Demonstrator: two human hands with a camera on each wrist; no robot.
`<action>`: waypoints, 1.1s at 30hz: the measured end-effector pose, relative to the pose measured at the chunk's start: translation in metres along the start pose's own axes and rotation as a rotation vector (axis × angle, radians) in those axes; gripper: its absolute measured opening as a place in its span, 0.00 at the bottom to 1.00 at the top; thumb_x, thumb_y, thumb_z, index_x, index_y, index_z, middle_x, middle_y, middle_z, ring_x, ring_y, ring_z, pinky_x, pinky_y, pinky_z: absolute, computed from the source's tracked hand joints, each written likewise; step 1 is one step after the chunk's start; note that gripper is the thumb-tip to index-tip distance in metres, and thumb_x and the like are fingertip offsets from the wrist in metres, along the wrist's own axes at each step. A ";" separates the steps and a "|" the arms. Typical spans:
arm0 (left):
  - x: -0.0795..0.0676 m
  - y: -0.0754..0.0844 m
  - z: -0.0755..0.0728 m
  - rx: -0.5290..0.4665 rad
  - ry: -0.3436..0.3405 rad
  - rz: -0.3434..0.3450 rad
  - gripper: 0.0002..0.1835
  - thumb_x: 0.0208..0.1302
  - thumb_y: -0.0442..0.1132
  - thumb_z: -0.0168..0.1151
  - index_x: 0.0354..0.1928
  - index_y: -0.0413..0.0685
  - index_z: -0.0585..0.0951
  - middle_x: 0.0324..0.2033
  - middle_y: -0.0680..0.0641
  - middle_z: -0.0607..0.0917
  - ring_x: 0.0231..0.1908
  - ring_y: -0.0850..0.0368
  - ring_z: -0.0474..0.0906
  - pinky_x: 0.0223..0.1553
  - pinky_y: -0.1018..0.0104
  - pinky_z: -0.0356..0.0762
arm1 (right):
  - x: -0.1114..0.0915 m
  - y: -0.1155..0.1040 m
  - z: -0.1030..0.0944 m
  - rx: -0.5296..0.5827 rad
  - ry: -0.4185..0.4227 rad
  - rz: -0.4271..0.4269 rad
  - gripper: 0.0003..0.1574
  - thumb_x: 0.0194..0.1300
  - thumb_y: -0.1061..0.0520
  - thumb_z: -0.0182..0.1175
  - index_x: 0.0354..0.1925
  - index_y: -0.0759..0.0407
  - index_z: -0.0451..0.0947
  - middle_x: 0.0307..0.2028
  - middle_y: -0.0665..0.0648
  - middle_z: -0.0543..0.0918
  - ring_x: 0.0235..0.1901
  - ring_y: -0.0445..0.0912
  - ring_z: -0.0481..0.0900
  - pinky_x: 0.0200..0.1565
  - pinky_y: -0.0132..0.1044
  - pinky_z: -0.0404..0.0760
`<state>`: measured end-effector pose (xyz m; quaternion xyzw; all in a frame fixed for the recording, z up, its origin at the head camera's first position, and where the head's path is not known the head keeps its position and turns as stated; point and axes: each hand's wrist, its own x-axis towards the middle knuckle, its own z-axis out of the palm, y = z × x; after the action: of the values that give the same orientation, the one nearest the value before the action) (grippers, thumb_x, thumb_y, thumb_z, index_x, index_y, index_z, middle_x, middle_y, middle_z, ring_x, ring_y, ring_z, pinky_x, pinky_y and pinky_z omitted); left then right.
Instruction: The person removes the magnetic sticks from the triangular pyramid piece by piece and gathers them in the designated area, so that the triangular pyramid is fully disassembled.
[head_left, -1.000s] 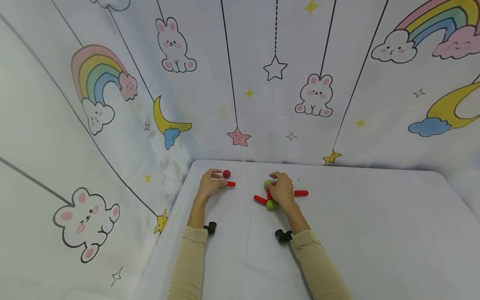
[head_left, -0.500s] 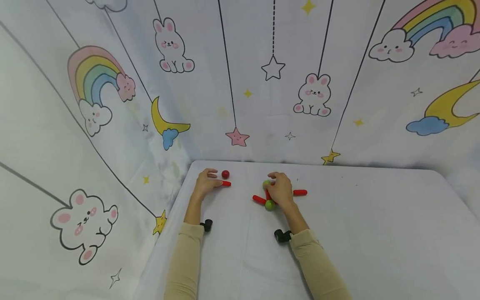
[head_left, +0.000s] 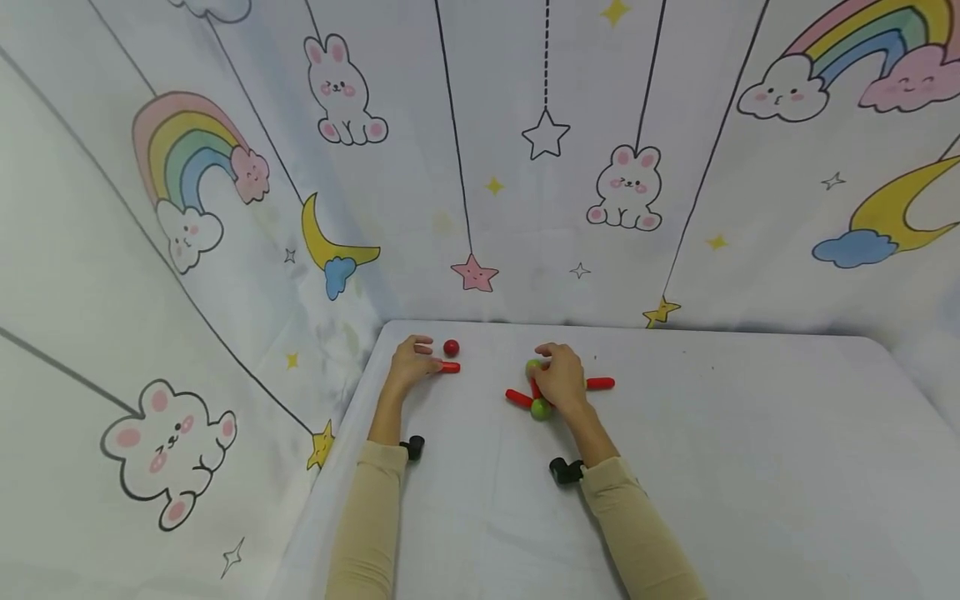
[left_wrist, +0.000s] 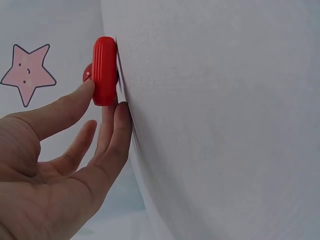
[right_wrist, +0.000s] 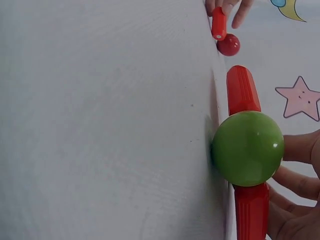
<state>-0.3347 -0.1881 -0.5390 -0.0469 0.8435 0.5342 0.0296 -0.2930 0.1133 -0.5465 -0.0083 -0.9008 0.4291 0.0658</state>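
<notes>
In the head view my left hand (head_left: 412,362) pinches a short ridged red rod (head_left: 450,367) near the table's far left. The left wrist view shows the thumb and a finger at the rod's near end, other fingers spread. A glossy red ball (head_left: 451,347) lies just beyond that rod. My right hand (head_left: 562,377) holds a small structure of red rods and green balls, its thumb and fingers at the far green ball (head_left: 533,367). The nearer green ball (right_wrist: 248,148) has a red rod (right_wrist: 242,89) reaching out past it, and hides part of the right fingers.
The structure's other red rod (head_left: 600,383) sticks out right of my right hand. A white cloth covers the table (head_left: 720,467). Close behind its far edge hangs a white curtain (head_left: 405,192) printed with bunnies, stars and rainbows, also along the left.
My left hand has shifted slightly left with the red rod, away from the structure, then stayed nearly still. The right hand and the structure hold their place; the view has turned slightly.
</notes>
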 end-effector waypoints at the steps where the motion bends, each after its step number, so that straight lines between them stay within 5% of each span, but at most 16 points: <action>1: 0.000 0.000 0.000 -0.002 -0.001 -0.001 0.32 0.62 0.26 0.71 0.68 0.38 0.74 0.60 0.34 0.80 0.53 0.40 0.85 0.56 0.51 0.81 | 0.000 0.000 0.000 0.000 0.000 -0.001 0.23 0.66 0.59 0.69 0.59 0.62 0.82 0.54 0.64 0.82 0.46 0.56 0.81 0.49 0.52 0.83; 16: -0.005 -0.001 -0.002 0.008 0.004 -0.003 0.32 0.61 0.24 0.71 0.68 0.40 0.73 0.60 0.35 0.79 0.54 0.42 0.85 0.56 0.52 0.82 | -0.011 -0.016 -0.023 0.023 -0.012 -0.006 0.25 0.67 0.57 0.70 0.60 0.64 0.81 0.55 0.64 0.84 0.46 0.56 0.85 0.45 0.50 0.87; 28: -0.018 0.016 -0.008 -0.060 0.049 0.052 0.33 0.64 0.24 0.69 0.71 0.39 0.70 0.63 0.33 0.76 0.56 0.41 0.84 0.56 0.51 0.83 | -0.018 -0.024 -0.049 -0.041 -0.056 0.052 0.25 0.67 0.53 0.70 0.59 0.63 0.82 0.53 0.64 0.86 0.51 0.59 0.85 0.47 0.52 0.85; 33: -0.030 0.027 -0.005 -0.084 0.014 0.080 0.31 0.65 0.25 0.68 0.69 0.38 0.72 0.64 0.31 0.75 0.57 0.40 0.83 0.57 0.48 0.82 | -0.027 -0.023 -0.050 -0.110 -0.109 0.038 0.27 0.67 0.54 0.70 0.60 0.64 0.80 0.54 0.66 0.85 0.50 0.60 0.83 0.45 0.50 0.86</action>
<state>-0.3078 -0.1794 -0.5098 -0.0183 0.8219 0.5694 0.0002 -0.2589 0.1352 -0.5005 -0.0055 -0.9250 0.3799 0.0079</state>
